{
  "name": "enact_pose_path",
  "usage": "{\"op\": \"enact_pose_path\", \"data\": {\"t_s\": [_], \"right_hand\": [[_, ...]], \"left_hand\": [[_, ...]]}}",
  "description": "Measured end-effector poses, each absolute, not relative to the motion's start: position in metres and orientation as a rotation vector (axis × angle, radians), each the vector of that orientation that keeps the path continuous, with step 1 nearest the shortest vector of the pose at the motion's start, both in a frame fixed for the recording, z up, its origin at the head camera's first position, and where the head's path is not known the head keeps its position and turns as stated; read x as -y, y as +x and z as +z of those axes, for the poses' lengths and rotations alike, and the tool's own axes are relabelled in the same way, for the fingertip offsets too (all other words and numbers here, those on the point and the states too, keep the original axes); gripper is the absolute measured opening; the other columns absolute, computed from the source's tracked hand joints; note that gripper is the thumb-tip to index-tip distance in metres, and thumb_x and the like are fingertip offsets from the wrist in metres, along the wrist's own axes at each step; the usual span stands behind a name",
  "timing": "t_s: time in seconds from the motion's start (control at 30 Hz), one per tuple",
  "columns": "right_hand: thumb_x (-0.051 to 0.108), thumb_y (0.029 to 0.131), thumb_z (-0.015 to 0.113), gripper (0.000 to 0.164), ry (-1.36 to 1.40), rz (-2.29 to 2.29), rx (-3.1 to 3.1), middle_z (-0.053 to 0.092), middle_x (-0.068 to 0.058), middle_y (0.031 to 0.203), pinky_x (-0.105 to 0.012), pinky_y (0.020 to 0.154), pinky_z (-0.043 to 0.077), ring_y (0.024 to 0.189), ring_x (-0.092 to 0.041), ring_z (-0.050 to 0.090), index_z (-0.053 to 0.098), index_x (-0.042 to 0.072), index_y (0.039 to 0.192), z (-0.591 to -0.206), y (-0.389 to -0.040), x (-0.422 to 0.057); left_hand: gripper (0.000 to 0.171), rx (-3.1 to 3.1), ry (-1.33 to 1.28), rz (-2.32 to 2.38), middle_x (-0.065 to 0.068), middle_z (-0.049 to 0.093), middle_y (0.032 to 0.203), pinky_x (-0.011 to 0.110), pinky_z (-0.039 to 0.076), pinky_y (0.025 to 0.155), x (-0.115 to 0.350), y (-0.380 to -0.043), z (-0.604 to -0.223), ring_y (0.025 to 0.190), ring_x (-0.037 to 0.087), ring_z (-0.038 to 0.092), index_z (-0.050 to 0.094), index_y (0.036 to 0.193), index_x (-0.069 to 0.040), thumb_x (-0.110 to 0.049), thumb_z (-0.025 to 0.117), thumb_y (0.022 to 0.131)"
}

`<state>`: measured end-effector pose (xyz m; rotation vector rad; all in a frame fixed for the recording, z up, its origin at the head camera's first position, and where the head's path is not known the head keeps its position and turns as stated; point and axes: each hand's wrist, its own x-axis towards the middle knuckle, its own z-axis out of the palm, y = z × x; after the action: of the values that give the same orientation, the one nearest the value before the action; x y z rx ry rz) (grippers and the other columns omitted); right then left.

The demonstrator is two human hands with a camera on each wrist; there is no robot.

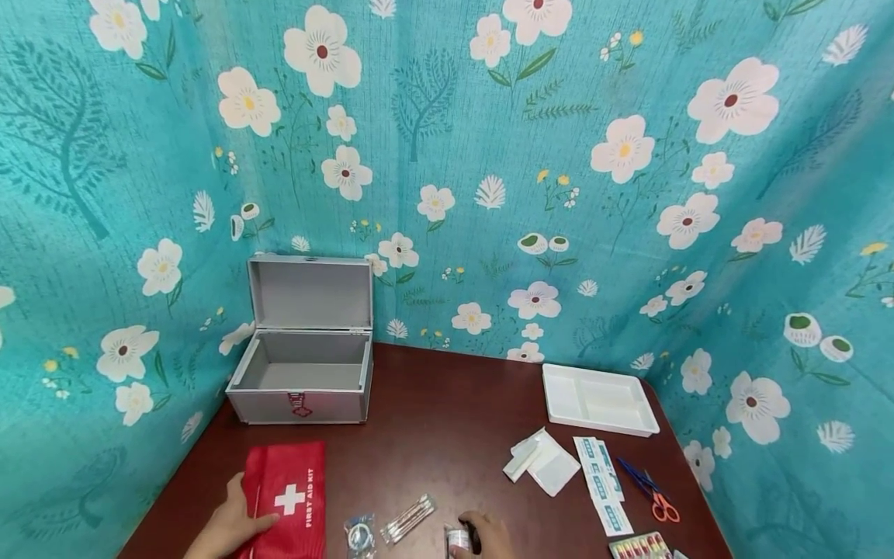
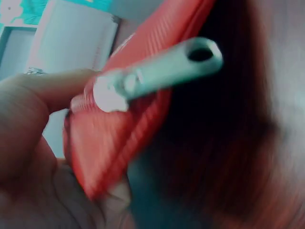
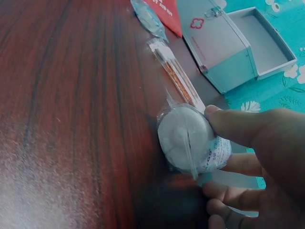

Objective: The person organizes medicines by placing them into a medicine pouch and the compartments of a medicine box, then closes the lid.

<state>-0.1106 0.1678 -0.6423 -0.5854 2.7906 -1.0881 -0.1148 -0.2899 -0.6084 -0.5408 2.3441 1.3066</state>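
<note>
My left hand (image 1: 233, 522) grips the left edge of a red first aid pouch (image 1: 296, 466) with a white cross. In the left wrist view, thumb and fingers pinch the pouch's corner beside its metal zipper pull (image 2: 162, 69). A bandage roll (image 3: 186, 136) in clear wrap is at the table's front, held between the thumb and fingers of my right hand (image 1: 489, 536). Left of it lie a pack of cotton swabs (image 1: 408, 519) and a small clear packet with a white ring-shaped roll (image 1: 360, 536). The roll's far side is hidden by the fingers in the right wrist view.
A grey metal box (image 1: 300, 407) stands with its lid raised at the back left. Toward the right are a white divided tray (image 1: 601, 425), gauze packets (image 1: 552, 470), adhesive bandage strips (image 1: 598, 477), orange-handled scissors (image 1: 663, 508) and a capsule blister pack (image 1: 639, 546). A flowered curtain (image 1: 461, 233) borders the table.
</note>
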Motion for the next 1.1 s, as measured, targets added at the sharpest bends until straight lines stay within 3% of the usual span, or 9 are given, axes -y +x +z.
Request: {"op": "enact_pose_path", "data": {"t_s": [0.17, 0.33, 0.53, 0.8, 1.1], "right_hand": [[0.022, 0.081, 0.078, 0.038, -0.695, -1.189, -2.7, 0.057, 0.004, 0.075, -0.017, 0.057, 0.038, 0.066, 0.008, 0.041, 0.064, -0.002, 0.107, -0.642, -0.113, -0.173], [0.021, 0.085, 0.076, 0.038, -0.586, -1.187, -2.594, 0.06, 0.002, 0.084, -0.019, 0.06, 0.041, 0.069, 0.006, 0.045, 0.064, -0.002, 0.113, -0.634, -0.113, -0.175], [0.014, 0.082, 0.078, 0.041, -0.481, -1.225, -2.596, 0.06, 0.002, 0.078, -0.02, 0.057, 0.041, 0.066, 0.004, 0.046, 0.063, 0.001, 0.118, -0.625, -0.108, -0.177], [0.007, 0.077, 0.078, 0.053, -0.298, -1.361, -2.61, 0.064, -0.004, 0.086, -0.02, 0.059, 0.045, 0.068, 0.002, 0.052, 0.059, -0.003, 0.125, -0.613, -0.106, -0.183], [0.002, 0.085, 0.071, 0.038, -0.249, -1.691, -2.352, 0.069, -0.017, 0.103, -0.018, 0.075, 0.05, 0.086, -0.004, 0.06, 0.062, -0.007, 0.121, -0.59, -0.126, -0.161]], "left_hand": [[0.102, -2.267, -0.437, 1.539, 0.031, 0.05, 0.127, 0.048, 0.06, 0.079, 0.283, -0.114, -0.596, 0.098, 0.025, 0.066, 0.003, 0.146, 0.007, -0.031, 0.076, 0.087], [0.077, -2.299, -0.207, 1.6, 0.023, 0.063, 0.107, 0.034, 0.058, 0.075, 0.281, -0.114, -0.585, 0.086, 0.018, 0.068, 0.012, 0.145, 0.015, -0.019, 0.063, 0.097], [0.061, -2.357, -0.047, 1.641, 0.013, 0.064, 0.093, 0.027, 0.051, 0.067, 0.275, -0.114, -0.577, 0.075, 0.013, 0.063, 0.025, 0.142, 0.014, -0.004, 0.059, 0.095], [0.054, -2.55, -0.147, 1.455, 0.011, 0.06, 0.094, 0.029, 0.052, 0.066, 0.254, -0.119, -0.551, 0.081, 0.018, 0.062, 0.038, 0.14, 0.002, -0.002, 0.06, 0.091], [0.052, -2.659, -0.1, 1.371, 0.01, 0.057, 0.087, 0.026, 0.053, 0.056, 0.239, -0.119, -0.535, 0.068, 0.015, 0.06, 0.042, 0.135, 0.001, 0.0, 0.063, 0.088]]}}
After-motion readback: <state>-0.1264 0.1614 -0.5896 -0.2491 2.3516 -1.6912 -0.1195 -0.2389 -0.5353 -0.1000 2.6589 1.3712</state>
